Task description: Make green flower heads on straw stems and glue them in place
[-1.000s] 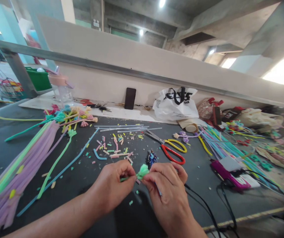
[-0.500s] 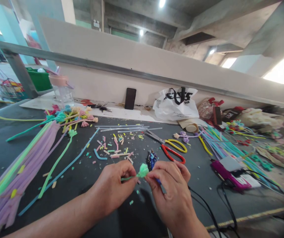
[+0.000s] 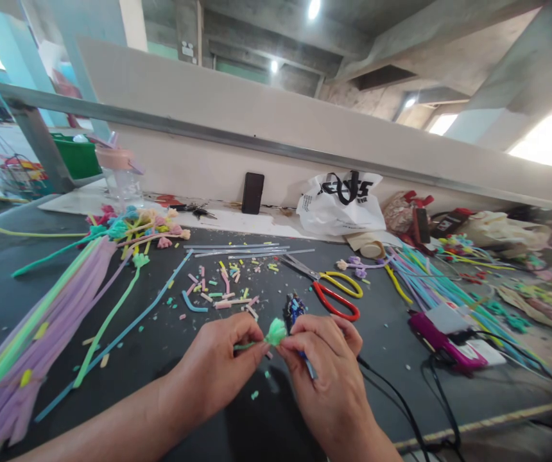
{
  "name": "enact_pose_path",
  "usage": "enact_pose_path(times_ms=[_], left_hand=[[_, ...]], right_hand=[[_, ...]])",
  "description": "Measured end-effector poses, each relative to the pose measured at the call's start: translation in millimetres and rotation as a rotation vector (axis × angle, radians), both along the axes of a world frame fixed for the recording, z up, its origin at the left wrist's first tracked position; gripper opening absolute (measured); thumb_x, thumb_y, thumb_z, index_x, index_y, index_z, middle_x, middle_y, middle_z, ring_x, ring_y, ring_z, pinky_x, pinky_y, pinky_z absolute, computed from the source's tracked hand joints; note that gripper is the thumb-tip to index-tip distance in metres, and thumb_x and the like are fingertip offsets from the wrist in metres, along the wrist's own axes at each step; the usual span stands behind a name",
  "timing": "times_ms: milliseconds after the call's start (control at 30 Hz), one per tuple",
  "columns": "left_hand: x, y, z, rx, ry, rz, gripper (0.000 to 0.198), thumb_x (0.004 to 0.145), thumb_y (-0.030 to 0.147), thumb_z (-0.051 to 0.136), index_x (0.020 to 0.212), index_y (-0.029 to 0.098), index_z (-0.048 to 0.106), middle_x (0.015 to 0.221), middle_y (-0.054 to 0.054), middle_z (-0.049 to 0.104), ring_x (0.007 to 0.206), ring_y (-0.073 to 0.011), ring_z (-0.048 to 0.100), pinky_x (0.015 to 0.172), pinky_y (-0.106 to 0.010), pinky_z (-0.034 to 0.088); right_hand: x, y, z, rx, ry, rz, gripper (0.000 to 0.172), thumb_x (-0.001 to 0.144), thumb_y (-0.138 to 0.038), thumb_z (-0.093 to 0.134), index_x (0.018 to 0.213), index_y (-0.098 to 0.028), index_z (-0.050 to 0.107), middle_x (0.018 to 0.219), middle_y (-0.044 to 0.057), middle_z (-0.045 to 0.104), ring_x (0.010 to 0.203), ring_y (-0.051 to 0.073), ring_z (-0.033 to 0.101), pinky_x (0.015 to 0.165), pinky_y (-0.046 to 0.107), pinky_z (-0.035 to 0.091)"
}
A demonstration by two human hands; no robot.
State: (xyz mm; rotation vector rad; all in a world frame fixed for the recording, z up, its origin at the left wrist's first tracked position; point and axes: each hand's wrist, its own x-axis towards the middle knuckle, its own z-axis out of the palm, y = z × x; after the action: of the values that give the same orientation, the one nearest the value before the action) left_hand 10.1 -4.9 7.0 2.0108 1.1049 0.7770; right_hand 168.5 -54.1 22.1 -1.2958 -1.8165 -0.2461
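Note:
Between my hands is a small light-green fuzzy flower (image 3: 275, 332) that looks made of pipe cleaner. My left hand (image 3: 225, 350) pinches its thin green stem just below the head. The fingertips of my right hand (image 3: 327, 362) are closed on the right side of the petals. Behind my right fingers stands a dark-blue patterned object (image 3: 295, 307), partly hidden; a blue part of it shows under the hand, and I cannot tell whether the hand touches it. Scissors (image 3: 336, 292) with one yellow and one red handle lie just beyond my right hand.
Pipe-cleaner bundles lie left (image 3: 59, 327) and right (image 3: 415, 276). Finished-looking flowers (image 3: 146, 224) are piled back left. Cut scraps (image 3: 228, 289) litter the middle. A magenta device (image 3: 444, 343) and black cable (image 3: 396, 391) sit right. A phone (image 3: 253, 193), cup (image 3: 120, 173) and white bag (image 3: 341, 205) stand behind.
Both hands and the green flower have shifted slightly left. My right hand has turned a little, showing more of the blue part beneath it. The grip on the flower looks the same.

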Motion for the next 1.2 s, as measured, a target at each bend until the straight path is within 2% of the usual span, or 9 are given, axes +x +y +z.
enact_pose_path(times_ms=[333,567,667,800,1000,1200], left_hand=[[1.4,-2.9,-0.3,0.04,0.015,0.007,0.016,0.079,0.026,0.051,0.066,0.018,0.056,0.06,0.004,0.054,0.057,-0.0101,0.049,0.054,-0.02,0.034],[0.7,-3.0,-2.8,0.044,0.015,0.006,0.017,0.079,0.027,0.05,0.065,0.018,0.056,0.059,0.004,0.053,0.054,-0.009,0.047,0.051,-0.019,0.033],[0.7,-2.9,-1.5,0.051,0.02,0.024,0.017,0.078,0.026,0.05,0.063,0.018,0.056,0.056,0.005,0.051,0.052,-0.0086,0.045,0.05,-0.019,0.032],[1.4,-2.1,3.3,0.017,0.02,0.027,0.017,0.077,0.026,0.05,0.064,0.018,0.057,0.057,0.004,0.051,0.051,-0.0083,0.044,0.049,-0.018,0.031],[0.0,-3.2,4.0,0.022,0.025,0.033,0.017,0.076,0.027,0.05,0.063,0.018,0.057,0.056,0.004,0.051,0.05,-0.0083,0.042,0.048,-0.019,0.03],[0.5,-4.0,4.5,0.023,0.013,0.024,0.019,0.076,0.028,0.051,0.061,0.017,0.054,0.055,0.005,0.048,0.051,-0.0081,0.041,0.048,-0.018,0.03]], right_hand=[[-0.9,0.9,-1.4,0.035,-0.009,0.039,0.015,0.083,-0.013,0.059,0.07,-0.021,0.058,0.074,-0.001,0.061,0.071,0.014,0.058,0.082,0.038,0.029],[1.3,1.1,-1.3,0.023,-0.019,0.051,0.011,0.084,-0.022,0.061,0.075,-0.02,0.055,0.075,0.0,0.061,0.075,0.016,0.058,0.082,0.038,0.029],[6.7,-0.7,1.0,-0.031,-0.065,0.065,0.007,0.084,-0.017,0.06,0.081,-0.02,0.054,0.081,0.001,0.06,0.081,0.017,0.057,0.083,0.038,0.028],[16.0,-3.7,6.9,-0.067,-0.088,0.074,0.011,0.084,-0.009,0.052,0.087,-0.02,0.052,0.087,0.003,0.057,0.086,0.017,0.054,0.084,0.038,0.029],[17.2,-8.6,9.4,-0.107,-0.11,0.134,0.013,0.079,-0.009,0.054,0.087,-0.019,0.051,0.087,0.003,0.056,0.086,0.018,0.053,0.085,0.038,0.029],[12.2,-6.2,8.2,-0.046,-0.123,0.132,0.015,0.077,-0.006,0.058,0.084,-0.019,0.054,0.083,0.002,0.057,0.078,0.016,0.054,0.085,0.04,0.028]])
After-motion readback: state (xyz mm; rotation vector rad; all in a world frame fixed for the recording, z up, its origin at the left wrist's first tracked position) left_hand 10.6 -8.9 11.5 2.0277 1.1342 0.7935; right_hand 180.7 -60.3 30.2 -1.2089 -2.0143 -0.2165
